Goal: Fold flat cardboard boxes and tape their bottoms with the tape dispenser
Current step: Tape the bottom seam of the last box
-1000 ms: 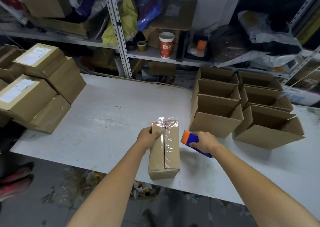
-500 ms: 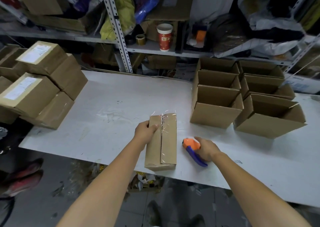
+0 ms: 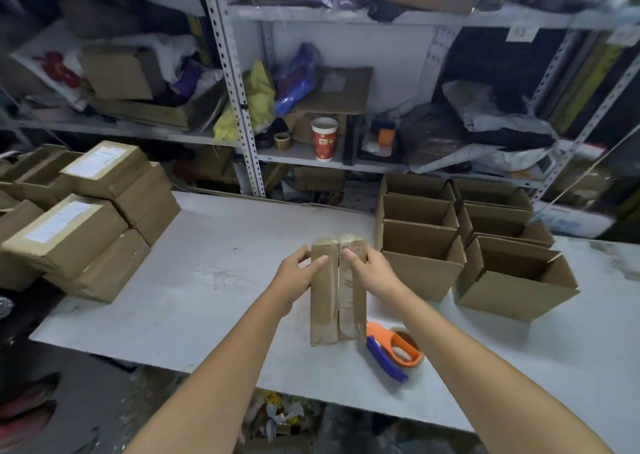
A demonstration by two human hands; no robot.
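Tape dispenser (image 3: 393, 351) is released and now lies near the table (image 3: 207, 280) front edge, just right of the taped box (image 3: 337, 294). Right hand (image 3: 369, 270) has joined left hand (image 3: 299, 270); both clasp the box's far end. Seam judged sealed. Open boxes (image 3: 422, 263) stand beyond, toward the right edge.

Two bare forearms reach forward, the left hand (image 3: 298, 270) and right hand (image 3: 370, 269) each gripping a side of one box (image 3: 325, 309), thumbs on top.

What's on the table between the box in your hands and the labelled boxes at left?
Head view: besides the left hand gripping the box, only bare, scuffed tabletop lies between it and the labelled boxes.
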